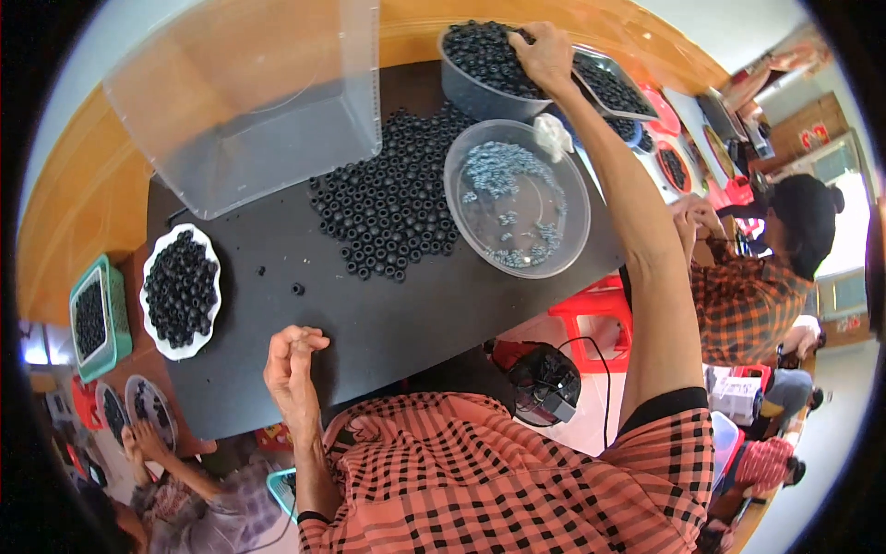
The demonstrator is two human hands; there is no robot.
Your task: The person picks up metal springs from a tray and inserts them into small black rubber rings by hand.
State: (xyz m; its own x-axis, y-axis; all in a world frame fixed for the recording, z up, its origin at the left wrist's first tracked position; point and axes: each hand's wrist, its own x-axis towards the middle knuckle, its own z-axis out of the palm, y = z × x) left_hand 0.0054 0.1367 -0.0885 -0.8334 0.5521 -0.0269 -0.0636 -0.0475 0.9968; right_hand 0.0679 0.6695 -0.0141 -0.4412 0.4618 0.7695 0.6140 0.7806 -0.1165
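Checked orange-black shirt (480, 480) fills the near bottom of view, w/ left hand (293, 365) raised just over the near edge of the black worktop (397, 314). Left fingers are curled, tips pinched together; whether a bead is held between them can't be told, too small. One loose black bead (298, 289) lies on the worktop just beyond that hand.

Right arm is stretched to the far edge; right hand (544, 57) is laid over the rim of the grey bowl (480, 78), which is heaped w/ black beads. Fingers are bent down into the heap, half closed; what's gripped is hidden.

Bead pile (388, 198) is spread at worktop centre, touching the clear round bowl (517, 198) on its right, which holds small grey-blue metal bits. Tilted clear plastic box (249, 92) sits at the far-left corner. White scalloped plate (180, 291) of beads is at the left edge, green basket (95, 319) just off it.

Judgement: scooping from the grey bowl looks in hand. To be done well, a modest handful should be taken, fingers closed under the beads, hand lifted clear of the rim before crossing over the clear bowl, so beads aren't dropped among the metal bits. Bowl may tip if pulled by its rim.

Other people are seated at right and lower left.
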